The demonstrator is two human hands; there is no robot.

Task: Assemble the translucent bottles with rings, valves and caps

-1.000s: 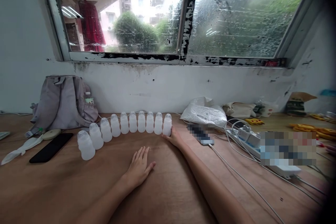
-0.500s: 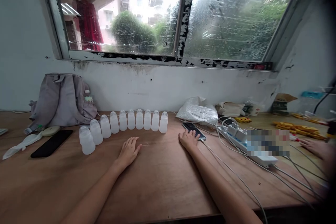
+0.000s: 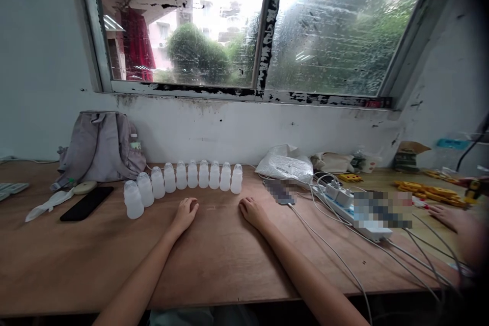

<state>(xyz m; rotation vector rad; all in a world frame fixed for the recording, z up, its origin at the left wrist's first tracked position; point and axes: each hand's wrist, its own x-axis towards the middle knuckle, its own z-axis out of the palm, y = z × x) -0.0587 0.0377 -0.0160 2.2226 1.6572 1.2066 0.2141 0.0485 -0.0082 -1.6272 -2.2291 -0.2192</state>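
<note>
My left hand (image 3: 186, 214) rests palm down on the wooden table (image 3: 214, 260), holding nothing, its fingers loosely bent and apart from the bottles. Also lying on the wood is my right hand (image 3: 252, 212), empty, fingers bent downward. Beyond both hands, several frosted white bottles with clear domed caps stand upright in a curved row. The leftmost bottle (image 3: 133, 201) is closest to me; the rightmost bottle (image 3: 236, 180) stands just behind my right hand. To the right of that hand lies a phone (image 3: 280, 192), partly blurred out, with a white cable (image 3: 319, 237) plugged in.
At left are a grey backpack (image 3: 101, 145), a black phone (image 3: 87, 204), and a white plastic wrapper (image 3: 48, 206). A power strip (image 3: 369, 229) with cables, a bubble-wrap bag (image 3: 284, 164) and yellow tools (image 3: 431, 192) occupy the right. Another person's hand (image 3: 445, 216) rests at far right.
My right hand has left the phone and moved left onto the bare table. My left hand stays about where it was, fingers a little more bent. The view has shifted slightly.
</note>
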